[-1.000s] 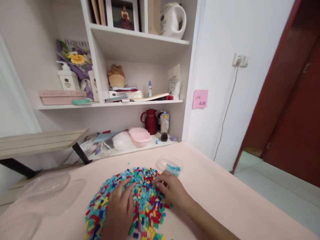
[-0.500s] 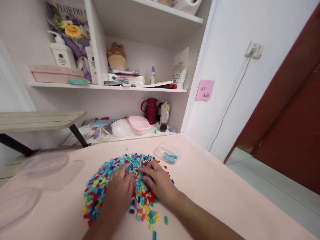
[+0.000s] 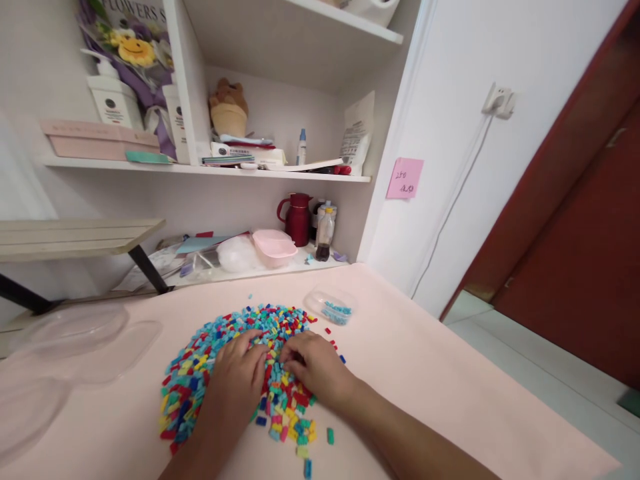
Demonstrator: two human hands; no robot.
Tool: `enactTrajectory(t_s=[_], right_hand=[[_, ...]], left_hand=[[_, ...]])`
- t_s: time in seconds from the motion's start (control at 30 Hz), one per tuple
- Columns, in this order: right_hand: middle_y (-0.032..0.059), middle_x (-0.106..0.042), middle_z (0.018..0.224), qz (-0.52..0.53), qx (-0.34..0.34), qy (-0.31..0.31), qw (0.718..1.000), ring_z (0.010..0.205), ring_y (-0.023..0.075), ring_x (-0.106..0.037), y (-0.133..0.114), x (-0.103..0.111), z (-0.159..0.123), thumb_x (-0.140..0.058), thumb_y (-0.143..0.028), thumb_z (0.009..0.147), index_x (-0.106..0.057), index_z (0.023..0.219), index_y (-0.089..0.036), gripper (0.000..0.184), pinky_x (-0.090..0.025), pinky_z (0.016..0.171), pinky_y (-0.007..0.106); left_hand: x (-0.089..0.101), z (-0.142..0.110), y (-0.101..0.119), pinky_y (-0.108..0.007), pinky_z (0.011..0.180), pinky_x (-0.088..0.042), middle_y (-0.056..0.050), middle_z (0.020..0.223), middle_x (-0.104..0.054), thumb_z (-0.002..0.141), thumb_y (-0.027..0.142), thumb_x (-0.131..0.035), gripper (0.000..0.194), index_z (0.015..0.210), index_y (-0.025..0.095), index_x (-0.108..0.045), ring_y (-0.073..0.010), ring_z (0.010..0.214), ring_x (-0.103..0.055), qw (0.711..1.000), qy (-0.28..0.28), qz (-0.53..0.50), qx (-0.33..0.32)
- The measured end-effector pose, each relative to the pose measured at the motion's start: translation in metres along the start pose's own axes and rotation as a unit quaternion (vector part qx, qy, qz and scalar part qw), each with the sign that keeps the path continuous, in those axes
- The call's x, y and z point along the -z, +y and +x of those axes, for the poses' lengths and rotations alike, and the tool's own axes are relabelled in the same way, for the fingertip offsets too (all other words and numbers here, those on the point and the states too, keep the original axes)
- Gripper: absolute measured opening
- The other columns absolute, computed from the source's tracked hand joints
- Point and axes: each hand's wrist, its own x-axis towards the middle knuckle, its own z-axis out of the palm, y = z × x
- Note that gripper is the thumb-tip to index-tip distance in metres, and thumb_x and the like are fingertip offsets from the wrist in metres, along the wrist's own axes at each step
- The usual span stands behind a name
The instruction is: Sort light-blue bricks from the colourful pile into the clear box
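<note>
A wide heap of small coloured bricks (image 3: 210, 347), mostly light blue with red, yellow and dark blue, lies on the pale pink table (image 3: 425, 373). My left hand (image 3: 235, 387) rests palm down on the heap, fingers spread flat. My right hand (image 3: 313, 367) lies beside it on the heap's right part, fingers curled toward the bricks at their tips; what they pinch, if anything, is hidden. A small clear tub (image 3: 330, 307) holding light blue bricks sits just beyond the heap to the right.
Clear plastic lids or trays (image 3: 75, 333) lie at the table's left. Behind stands a white shelf unit with a red jug (image 3: 299, 219), a pink bowl (image 3: 273, 245), bottles and boxes. A wooden bench (image 3: 75, 237) is at left, a red door (image 3: 575, 233) at right.
The view has tilted down and nearer to the heap. Both hands have drawn back toward me over the bricks, and my right hand has moved left to sit close beside the left.
</note>
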Motion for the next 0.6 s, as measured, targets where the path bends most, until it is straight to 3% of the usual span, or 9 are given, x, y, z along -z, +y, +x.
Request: enactTrajectory(t_s=[0.17, 0.4, 0.5, 0.6], right_hand=[[-0.0009, -0.066, 0.077, 0.122, -0.037, 0.044, 0.991, 0.075, 0.0149, -0.057, -0.0001, 0.0051, -0.0019, -0.062, -0.014, 0.079, -0.067, 0.078, -0.021, 0.009, -0.042, 0.07, 0.025], [-0.0042, -0.055, 0.06, 0.386, -0.116, 0.051, 0.914, 0.056, 0.0105, -0.048, -0.0019, 0.0077, 0.0008, -0.063, -0.03, 0.077, -0.063, 0.076, -0.018, 0.012, -0.037, 0.056, 0.022], [-0.0039, -0.056, 0.06, 0.411, -0.121, 0.037, 0.903, 0.055, 0.0103, -0.047, -0.0045, 0.007, 0.0006, -0.065, -0.031, 0.075, -0.063, 0.074, -0.018, 0.014, -0.037, 0.056, 0.022], [-0.004, -0.055, 0.059, 0.389, -0.107, 0.037, 0.914, 0.054, 0.0102, -0.045, -0.0067, 0.0057, -0.0013, -0.065, -0.031, 0.075, -0.064, 0.074, -0.018, 0.013, -0.035, 0.054, 0.022]], left_hand=[[0.0015, 0.0015, -0.0013, -0.042, 0.083, -0.053, -0.007, 0.11, -0.068, 0.09, 0.021, -0.046, 0.025, 0.101, 0.023, -0.068, -0.0231, 0.097, -0.065, 0.999, 0.042, -0.009, -0.025], [0.004, 0.0061, -0.0047, -0.037, 0.09, -0.05, -0.006, 0.112, -0.069, 0.087, 0.038, -0.059, 0.031, 0.116, 0.025, -0.061, -0.0215, 0.101, -0.065, 0.99, 0.101, -0.039, -0.094], [0.0053, 0.007, -0.004, -0.037, 0.089, -0.05, -0.006, 0.108, -0.07, 0.086, 0.038, -0.062, 0.028, 0.109, 0.023, -0.062, -0.0214, 0.098, -0.066, 0.987, 0.115, -0.04, -0.108], [0.0095, 0.0076, 0.0004, -0.037, 0.089, -0.05, -0.004, 0.102, -0.072, 0.085, 0.036, -0.063, 0.021, 0.102, 0.023, -0.062, -0.0205, 0.096, -0.066, 0.987, 0.111, -0.049, -0.11]])
